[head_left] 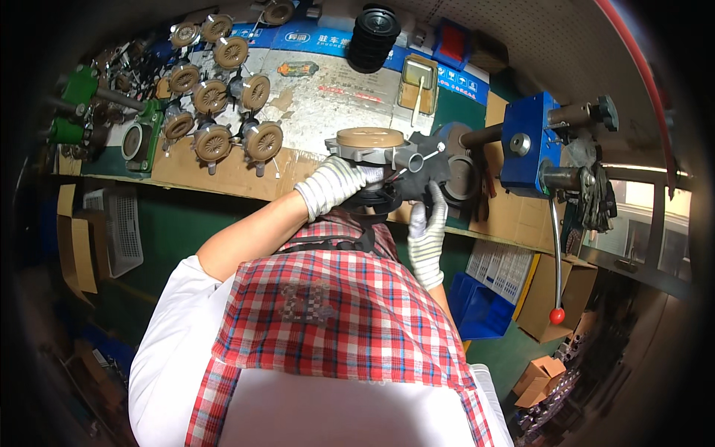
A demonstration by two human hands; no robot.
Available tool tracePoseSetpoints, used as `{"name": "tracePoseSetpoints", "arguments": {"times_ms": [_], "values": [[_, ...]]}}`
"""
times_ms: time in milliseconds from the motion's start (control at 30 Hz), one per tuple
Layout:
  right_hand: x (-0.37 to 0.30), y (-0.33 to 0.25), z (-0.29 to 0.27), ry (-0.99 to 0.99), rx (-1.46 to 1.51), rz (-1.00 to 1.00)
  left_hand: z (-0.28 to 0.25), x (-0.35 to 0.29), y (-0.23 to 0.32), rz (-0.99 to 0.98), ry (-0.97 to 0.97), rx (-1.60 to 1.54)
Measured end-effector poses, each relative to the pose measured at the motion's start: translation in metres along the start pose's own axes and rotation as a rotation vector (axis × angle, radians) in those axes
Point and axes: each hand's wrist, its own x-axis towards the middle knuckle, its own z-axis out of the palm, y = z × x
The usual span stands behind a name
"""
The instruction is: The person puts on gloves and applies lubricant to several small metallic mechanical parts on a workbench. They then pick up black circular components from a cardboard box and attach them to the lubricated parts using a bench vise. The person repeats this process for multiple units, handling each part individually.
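At the bench edge in front of me is a round grey metal housing (366, 154) with a tan disc (370, 137) on top and a short side tube. My left hand (334, 188), in a striped knit glove, grips it from the left and below; the fingertips are partly hidden under it. A black ring-shaped part (372, 199) shows beneath the housing. Just right of the housing is a dark blocky part (426, 179). My right hand (427, 242), gloved too, is raised beside this part with its fingers stretched and apart. Whether a fingertip touches it, I cannot tell.
Several similar housings with tan discs (211, 97) stand at the left. Black round parts (375, 30) are stacked at the back, near a tray with a brush (418, 86). A blue lever press (530, 141) stands right, its red-knobbed handle (556, 316) hanging past the edge. A green fixture (141, 138) stands left.
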Motion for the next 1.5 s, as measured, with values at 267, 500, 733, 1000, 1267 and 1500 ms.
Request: {"name": "tracePoseSetpoints", "arguments": {"times_ms": [267,500,733,1000,1267,1500], "values": [[0.015,-0.042,0.033,-0.073,0.165,0.147,0.01,-0.002,0.024,-0.124,-0.04,0.637],[0.048,-0.018,0.009,-0.529,1.41,0.622,0.004,-0.047,0.077,0.215,-0.075,0.642],[0.045,-0.001,0.034,-0.689,1.828,0.807,-0.004,-0.044,0.066,0.102,-0.057,0.215],[0.039,0.01,0.089,-0.415,1.033,-0.003,-0.004,-0.006,0.037,-0.033,-0.365,0.24],[0.037,0.01,0.05,-0.733,0.516,-0.129,0.019,0.002,0.034,-0.041,-0.171,0.197],[0.003,0.043,0.012,-0.209,0.849,0.373,0.018,0.02,0.003,0.098,0.045,0.46]]}}
